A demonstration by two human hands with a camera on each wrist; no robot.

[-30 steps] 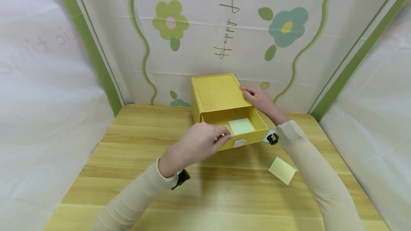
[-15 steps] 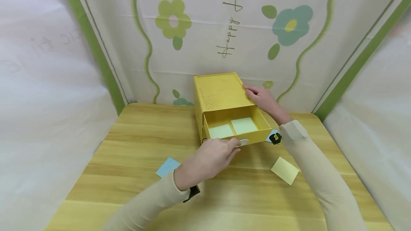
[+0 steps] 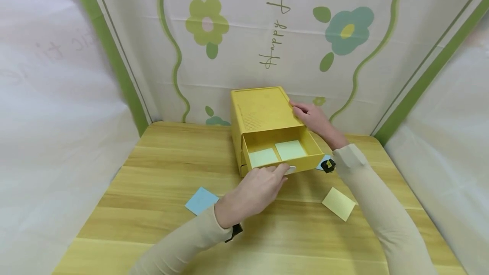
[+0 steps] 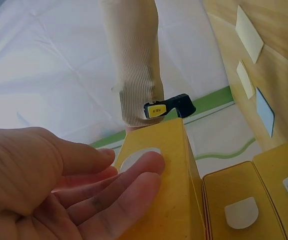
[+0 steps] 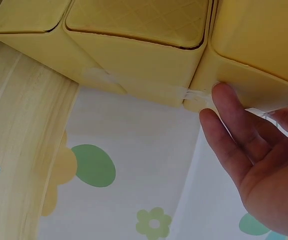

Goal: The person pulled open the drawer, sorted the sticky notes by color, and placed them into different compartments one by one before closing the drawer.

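A yellow drawer cabinet [image 3: 261,109] stands at the back of the table, its top drawer [image 3: 305,164] pulled out. Two pale green paper notes, a left one [image 3: 263,157] and a right one [image 3: 291,150], lie side by side inside it. My left hand [image 3: 255,190] touches the drawer front at its white handle [image 3: 291,170]; the left wrist view [image 4: 98,185] shows the fingers loosely bent beside the handle [image 4: 139,158]. My right hand [image 3: 315,119] rests against the cabinet's upper right edge. In the right wrist view, its fingertips [image 5: 225,95] touch the yellow side.
A blue note [image 3: 201,200] lies on the table left of my left forearm. To the right lies a yellow note [image 3: 338,203]. Another blue note [image 3: 323,162] shows partly beside the right wrist camera. Patterned cloth [image 3: 244,33] hangs behind the cabinet.
My left hand has moved right and down from over the drawer's left side to the handle, uncovering the left green note and the blue note. My right hand stays on the cabinet.
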